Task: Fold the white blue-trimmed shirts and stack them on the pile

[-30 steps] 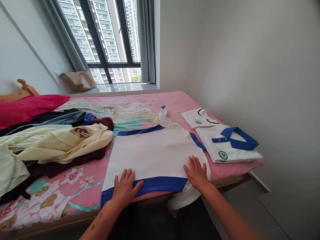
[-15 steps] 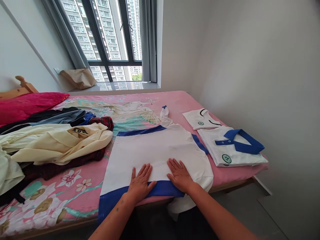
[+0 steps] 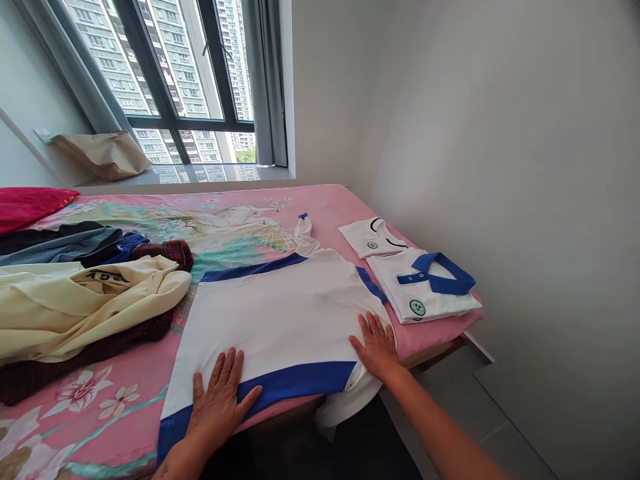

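A white shirt point(image 3: 280, 307) with blue side panels and a blue collar edge lies spread face down on the bed, one sleeve stretched away from me and the other hanging over the near edge. My left hand point(image 3: 220, 393) rests flat on its lower near part, across the blue panel, fingers spread. Near the shoulder, my right hand point(image 3: 376, 345) presses flat on the white cloth with its fingers apart. Neither hand grips anything. Just beyond my right hand lies a folded white polo shirt point(image 3: 390, 293) with a blue collar and a round green badge.
Behind the polo sits another folded white shirt point(image 3: 360, 240) with black trim. A heap of clothes, topped by a cream garment point(image 3: 125, 300), covers the bed's left. A red pillow point(image 3: 30, 207) and a brown paper bag point(image 3: 107, 157) are farther back. The wall borders the right.
My hands have slid apart over the shirt: the left toward its lower end, the right toward the shoulder. The camera view has turned to the right.
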{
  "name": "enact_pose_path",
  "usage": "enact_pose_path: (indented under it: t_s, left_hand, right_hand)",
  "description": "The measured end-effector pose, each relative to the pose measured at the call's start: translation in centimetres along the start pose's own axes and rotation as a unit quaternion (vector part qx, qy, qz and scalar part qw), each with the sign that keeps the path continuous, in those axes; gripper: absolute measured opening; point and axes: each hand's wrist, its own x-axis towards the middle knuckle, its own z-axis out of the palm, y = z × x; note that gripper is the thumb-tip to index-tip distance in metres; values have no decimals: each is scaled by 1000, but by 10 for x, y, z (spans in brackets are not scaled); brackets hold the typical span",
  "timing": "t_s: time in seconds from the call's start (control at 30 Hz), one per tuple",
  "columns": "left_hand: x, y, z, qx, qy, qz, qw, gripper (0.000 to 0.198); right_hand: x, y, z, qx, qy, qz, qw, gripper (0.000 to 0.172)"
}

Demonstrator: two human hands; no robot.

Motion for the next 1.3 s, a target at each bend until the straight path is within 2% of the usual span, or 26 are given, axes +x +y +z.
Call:
enact_pose_path:
  t_s: [0.13, 0.2, 0.3, 0.37, 0.4, 0.47, 0.53, 0.57, 0.6, 0.67, 0.77, 0.83, 0.9, 1.0, 1.07, 1.1, 1.13, 1.17, 1.23, 1.27, 1.3]
  left_hand:
    - [1, -1, 2, -3, 7, 0, 1000, 80]
    - [1, 0, 3, -6, 13, -2, 1000, 80]
    - [0, 1, 2, -9, 16, -3, 1000, 80]
    - [-3, 0, 1, -13, 11, -1, 1000, 81]
    - [-4, -2, 1, -16, 8, 3, 1000, 80]
    - [-4, -7, -2, -28, 2, 13, 1000, 80]
    - [2, -9, -8, -48, 3, 9, 999, 77]
    - [7, -8, -12, -61, 7, 4, 998, 72]
    - [14, -4, -17, -75, 14, 4, 997, 65]
    - [32, 11, -29, -106, 37, 42, 993, 51]
    - [65, 42, -38, -140, 53, 175, 973, 45]
    - [85, 52, -35, -138, 33, 224, 964, 47]
    - [103, 43, -27, -121, 13, 191, 974, 54]
    - [125, 3, -15, -92, 8, 22, 996, 68]
    - [133, -22, -13, -77, 3, -96, 992, 69]
    - [136, -29, -13, -71, 2, -132, 989, 66]
    - [138, -32, -14, -69, 3, -134, 989, 63]
    - [139, -31, -16, -70, 4, -96, 993, 60]
    - [143, -23, -17, -82, 0, 68, 994, 54]
    - [147, -21, -17, -90, -6, 151, 984, 52]
    - [153, -22, -16, -96, -14, 205, 974, 52]
  right_hand:
    - [0, 18, -9, -8, 26, 70, 997, 66]
    - [0, 15, -16, 0, 52, 64, 997, 62]
    - [1, -1, -25, 37, 67, -62, 995, 60]
    - [5, -8, -25, 50, 17, -148, 988, 61]
    - [9, -8, -24, 43, -10, -159, 986, 62]
    - [18, -6, -22, 12, -40, -112, 993, 65]
    - [27, -6, -23, -16, -37, -38, 998, 66]
    - [31, -9, -25, -20, -30, -24, 999, 65]
    - [33, -16, -28, -18, -23, -40, 999, 63]
    - [36, -38, -34, 2, -8, -132, 991, 58]
    - [40, -79, -38, 36, -13, -303, 952, 54]
    - [51, -96, -35, 37, -47, -371, 927, 53]
    - [70, -96, -31, 22, -80, -357, 931, 54]
    - [103, -81, -29, -6, -86, -233, 969, 59]
    - [118, -76, -32, -18, -85, -169, 982, 60]
    - [121, -79, -33, -20, -83, -155, 984, 61]
    - [122, -84, -34, -19, -80, -161, 984, 61]
    - [120, -92, -35, -13, -80, -191, 978, 60]
    - [117, -109, -32, 10, -93, -300, 950, 57]
    - [118, -116, -30, 20, -105, -352, 930, 56]
    - [123, -119, -26, 26, -118, -382, 916, 56]
